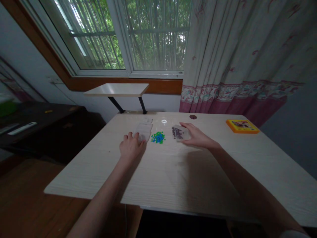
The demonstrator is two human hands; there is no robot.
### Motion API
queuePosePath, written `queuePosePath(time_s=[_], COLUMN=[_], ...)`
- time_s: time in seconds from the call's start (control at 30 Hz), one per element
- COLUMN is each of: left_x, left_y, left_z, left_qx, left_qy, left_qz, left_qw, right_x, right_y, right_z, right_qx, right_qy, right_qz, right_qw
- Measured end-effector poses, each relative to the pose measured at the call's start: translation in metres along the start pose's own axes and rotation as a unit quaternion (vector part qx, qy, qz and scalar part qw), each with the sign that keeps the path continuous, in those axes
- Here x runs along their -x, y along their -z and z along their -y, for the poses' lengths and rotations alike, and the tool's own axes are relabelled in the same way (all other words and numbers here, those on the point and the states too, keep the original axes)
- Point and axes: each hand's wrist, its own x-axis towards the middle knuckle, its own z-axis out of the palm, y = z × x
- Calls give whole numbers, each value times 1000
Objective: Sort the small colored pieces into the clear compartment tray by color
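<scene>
On the table lies a small heap of blue and green bits, each too small to make out in detail. To its left is a clear plastic box; my left hand has its fingers curled over the near end, the thumb on the right side. Right of the heap, my right hand grips another clear plastic box between thumb and fingers. Dark purple bits show inside that second box, which looks slightly tilted.
An orange-yellow case with a picture on it lies at the table's far right. A raised shelf on black legs stands at the back left. Behind are a window and a curtain. A dark cabinet stands at left.
</scene>
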Motion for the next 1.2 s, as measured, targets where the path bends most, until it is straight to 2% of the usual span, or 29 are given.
queuePosePath(time_s=[0.1, 0.2, 0.3, 0.4, 0.5, 0.67, 0.77, 0.97, 1.2], left_x=[-6, -18, -33, -43, -41, -29, -27, -32, -37], left_y=[6, 8, 4, -7, -19, -39, -46, -50, -54], left_z=[-8, -19, -30, -37, -39, -37, -36, -37, -38], left_qx=[16, 93, 229, 348, 393, 360, 355, 383, 380], left_qy=[-29, -110, -247, -317, -314, -277, -277, -298, -308], left_qz=[-15, -18, -9, -12, -26, -33, -43, -34, -32], left_qw=[999, 989, 941, 882, 864, 890, 892, 874, 871], right_x=[-25, -46, -57, -53, -39, -21, -19, -22, -23], right_y=[-27, -63, -93, -107, -109, -113, -117, -114, -111], right_z=[6, 7, 12, 20, 25, 23, 24, 26, 27], right_qx=[-97, -235, -323, -300, -208, -119, -106, -109, -108], right_qy=[10, -20, -44, -32, -5, -5, -18, -59, -85], right_qz=[-67, -131, -164, -179, -164, -100, -80, -49, -45], right_qw=[993, 963, 931, 937, 964, 988, 991, 991, 990])
